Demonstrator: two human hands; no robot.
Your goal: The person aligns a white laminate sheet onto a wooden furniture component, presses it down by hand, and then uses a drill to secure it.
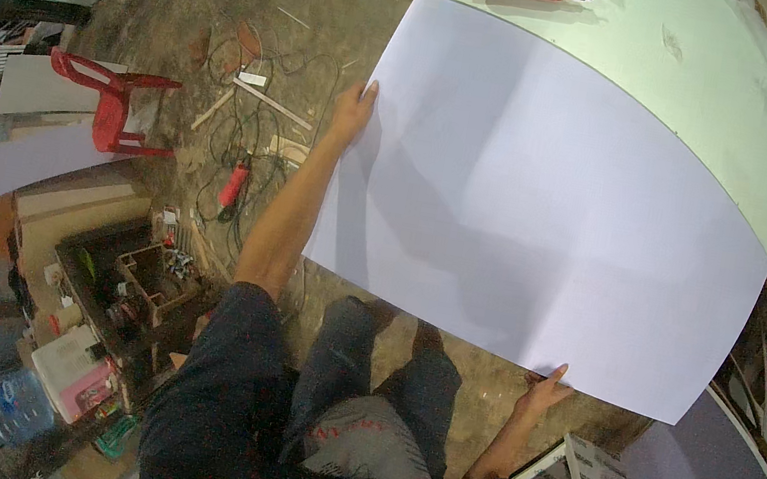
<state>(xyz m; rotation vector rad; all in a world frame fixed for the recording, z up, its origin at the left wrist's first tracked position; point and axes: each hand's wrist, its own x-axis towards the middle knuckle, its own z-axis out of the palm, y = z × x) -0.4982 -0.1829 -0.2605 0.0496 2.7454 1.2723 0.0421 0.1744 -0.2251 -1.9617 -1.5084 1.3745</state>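
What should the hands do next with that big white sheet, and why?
Probably slide the white sheet a little further onto the pale green board. The left hand holds its left edge and the right hand its near edge, and much of the sheet overhangs the board above the floor.

Light is moderate and cool, falling from above. The large white sheet [553, 197] is the brightest area, without harsh glare, and a soft grey shadow spreads over its near left part. Fisheye distortion bends straight edges, and black vignetting rings the slightly soft frame.
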